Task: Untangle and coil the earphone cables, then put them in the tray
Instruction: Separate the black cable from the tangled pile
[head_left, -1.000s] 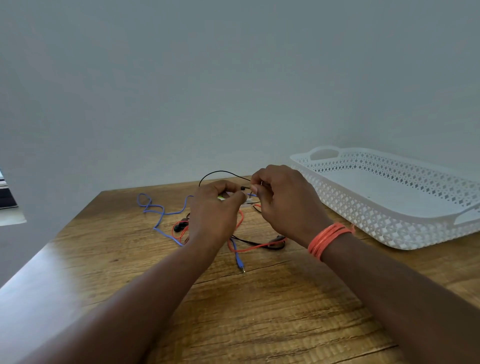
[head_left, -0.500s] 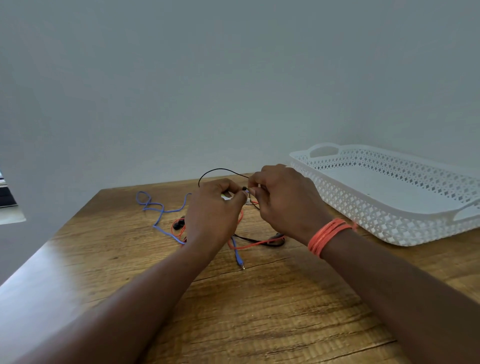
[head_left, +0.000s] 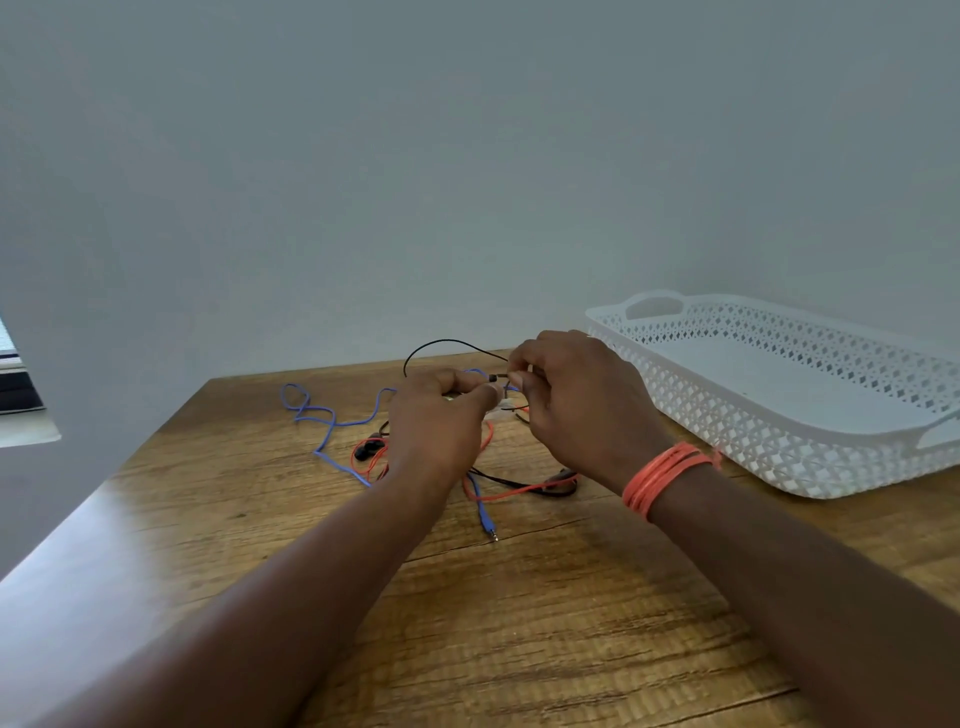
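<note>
A tangle of blue (head_left: 332, 423), red (head_left: 506, 493) and black (head_left: 441, 344) earphone cables lies on the wooden table (head_left: 519, 623), partly hidden under my hands. My left hand (head_left: 436, 426) and my right hand (head_left: 582, 400) meet above the tangle, fingertips pinched together on the black cable, which arches up in a loop behind them. The blue cable's jack plug (head_left: 488, 527) points toward me. The white perforated tray (head_left: 779, 431) stands at the right, nothing visible in it.
A grey wall runs behind the table's far edge. The table's left edge falls off diagonally at the left. A dark object on a pale ledge (head_left: 21, 410) shows at the far left. An orange band (head_left: 665, 475) circles my right wrist.
Both hands stayed pinched on the black cable above the tangle, barely shifting; the cables on the table lie as before.
</note>
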